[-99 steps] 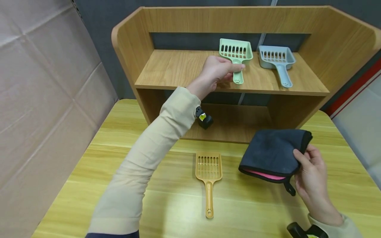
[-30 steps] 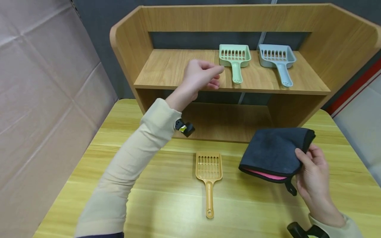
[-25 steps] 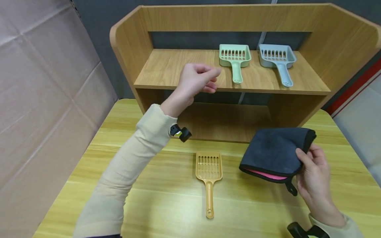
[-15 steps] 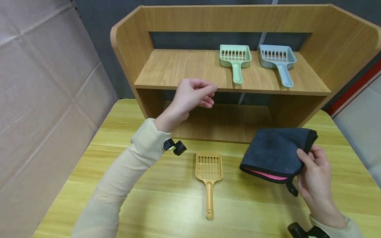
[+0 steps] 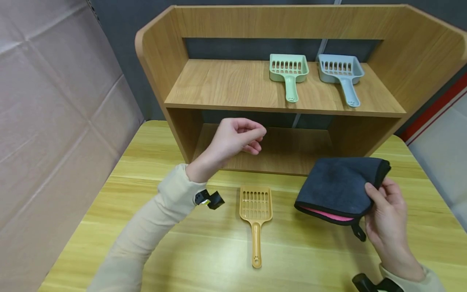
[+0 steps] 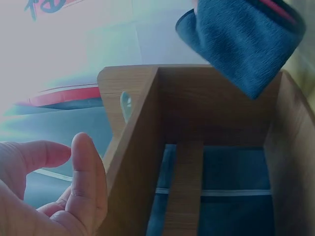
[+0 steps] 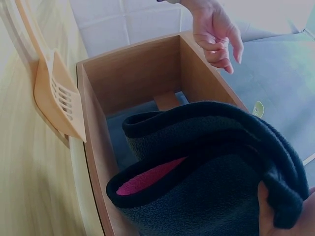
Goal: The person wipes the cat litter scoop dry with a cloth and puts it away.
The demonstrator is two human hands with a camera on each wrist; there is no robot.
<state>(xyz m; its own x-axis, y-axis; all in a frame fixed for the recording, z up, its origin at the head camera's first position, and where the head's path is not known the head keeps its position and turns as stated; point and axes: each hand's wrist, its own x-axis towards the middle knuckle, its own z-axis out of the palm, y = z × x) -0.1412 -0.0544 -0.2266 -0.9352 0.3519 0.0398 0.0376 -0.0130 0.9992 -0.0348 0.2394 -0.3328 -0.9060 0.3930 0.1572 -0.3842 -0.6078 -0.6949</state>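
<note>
My left hand [image 5: 237,138] hovers in front of the wooden shelf's lower opening, fingers loosely bent. In the left wrist view its thumb and forefinger stand slightly apart with nothing between them. My right hand [image 5: 386,215] grips the right edge of a folded dark grey cloth [image 5: 335,186] with black trim, a hanging loop and a pink inner side. A yellow-orange litter scoop [image 5: 256,205] lies on the table between the hands, its handle toward me. On the upper shelf lie a green litter scoop [image 5: 290,75] and a blue litter scoop [image 5: 341,73], side by side.
The two-level wooden shelf [image 5: 233,107] stands at the back of the wood-grain table [image 5: 204,259]. A pale padded wall [image 5: 65,121] rises at the left. A red stripe [image 5: 434,107] runs along the right side.
My left hand let go of the green scoop, which now lies flat on the upper shelf, and has moved left and down. The right hand and cloth have barely moved.
</note>
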